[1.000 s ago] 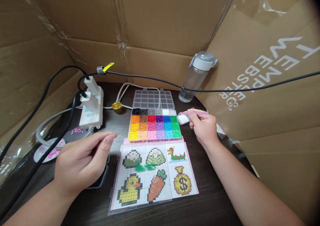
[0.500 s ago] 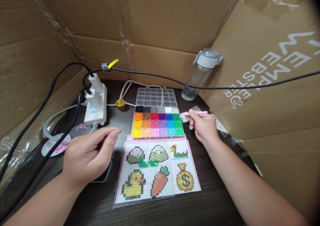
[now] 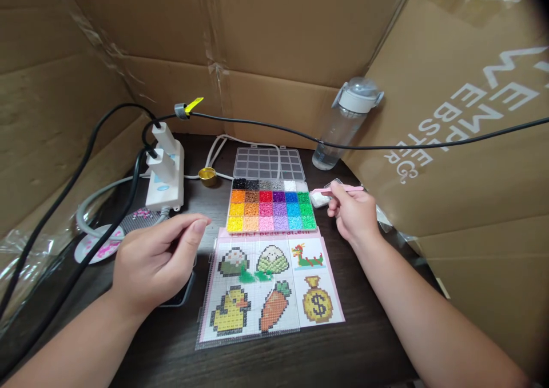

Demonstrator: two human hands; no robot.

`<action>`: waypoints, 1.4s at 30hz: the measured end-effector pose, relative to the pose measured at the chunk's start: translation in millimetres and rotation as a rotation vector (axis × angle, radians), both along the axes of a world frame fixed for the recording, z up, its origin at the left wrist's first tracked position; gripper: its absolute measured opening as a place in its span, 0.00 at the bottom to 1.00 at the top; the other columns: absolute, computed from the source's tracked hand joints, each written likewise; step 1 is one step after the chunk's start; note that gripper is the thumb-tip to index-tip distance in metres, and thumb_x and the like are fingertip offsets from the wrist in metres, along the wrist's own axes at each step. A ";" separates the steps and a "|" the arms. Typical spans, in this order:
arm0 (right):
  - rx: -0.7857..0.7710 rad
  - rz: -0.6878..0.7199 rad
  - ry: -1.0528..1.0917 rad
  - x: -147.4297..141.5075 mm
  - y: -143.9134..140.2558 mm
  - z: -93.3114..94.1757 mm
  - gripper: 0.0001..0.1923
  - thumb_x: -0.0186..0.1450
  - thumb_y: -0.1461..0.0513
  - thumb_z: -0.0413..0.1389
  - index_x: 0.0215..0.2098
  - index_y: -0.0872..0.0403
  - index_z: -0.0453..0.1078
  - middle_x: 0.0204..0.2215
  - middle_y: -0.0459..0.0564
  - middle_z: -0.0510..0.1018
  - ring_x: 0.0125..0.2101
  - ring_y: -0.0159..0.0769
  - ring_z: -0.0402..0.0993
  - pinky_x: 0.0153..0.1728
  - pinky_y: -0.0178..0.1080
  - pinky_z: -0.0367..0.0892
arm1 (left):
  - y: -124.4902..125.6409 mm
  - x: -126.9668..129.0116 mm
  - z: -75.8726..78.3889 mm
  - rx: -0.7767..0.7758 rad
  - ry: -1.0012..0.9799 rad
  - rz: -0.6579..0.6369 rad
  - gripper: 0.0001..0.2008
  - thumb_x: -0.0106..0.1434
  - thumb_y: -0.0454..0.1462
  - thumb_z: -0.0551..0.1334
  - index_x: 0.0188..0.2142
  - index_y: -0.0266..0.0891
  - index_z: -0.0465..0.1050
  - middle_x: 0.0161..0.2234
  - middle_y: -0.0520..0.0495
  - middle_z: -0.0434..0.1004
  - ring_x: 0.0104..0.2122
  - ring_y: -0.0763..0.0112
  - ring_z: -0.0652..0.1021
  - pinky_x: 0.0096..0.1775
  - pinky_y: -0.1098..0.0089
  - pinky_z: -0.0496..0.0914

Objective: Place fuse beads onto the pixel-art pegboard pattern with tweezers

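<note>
Pink tweezers (image 3: pixel 343 188) are gripped in my right hand (image 3: pixel 354 211), their tips pointing left beside the bead box (image 3: pixel 271 205). Beads sorted by colour fill the box's compartments; its clear lid (image 3: pixel 269 164) lies folded back. My left hand (image 3: pixel 156 259) is curled with thumb against forefinger, left of the box; whether it holds anything is hidden. In front of the box lies a pattern sheet (image 3: pixel 317 296) with pixel pictures, among them a duck, a carrot and a money bag. A clear pegboard (image 3: pixel 249 338) covers most of it, with green beads (image 3: pixel 253 274) on it.
A power strip (image 3: pixel 165 176) with black cables (image 3: pixel 257 124) stands at the left. The cable crosses above the bead box. A small gold cup (image 3: pixel 207 176), a water bottle (image 3: pixel 343 125) and a white plate (image 3: pixel 96 245) are around. Cardboard walls (image 3: pixel 274 62) enclose the table.
My right hand with the tweezers has drawn slightly right, away from the green bead compartments. The left hand stays in nearly the same pose.
</note>
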State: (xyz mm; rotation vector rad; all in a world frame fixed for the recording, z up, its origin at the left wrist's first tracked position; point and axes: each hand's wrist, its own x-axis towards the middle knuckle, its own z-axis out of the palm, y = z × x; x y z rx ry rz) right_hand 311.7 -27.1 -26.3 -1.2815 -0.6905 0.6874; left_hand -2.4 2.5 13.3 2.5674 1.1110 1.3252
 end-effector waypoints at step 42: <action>-0.136 0.861 -0.314 -45.2 -41.7 -0.9 0.10 0.61 0.59 0.61 0.31 0.58 0.80 0.14 0.46 0.72 0.13 0.23 0.61 0.14 0.30 0.56 | -2.6 2.9 -9.0 -0.065 -0.039 0.017 0.05 0.62 0.34 0.60 0.32 0.40 0.75 0.18 0.59 0.71 0.18 0.85 0.69 0.21 0.79 0.61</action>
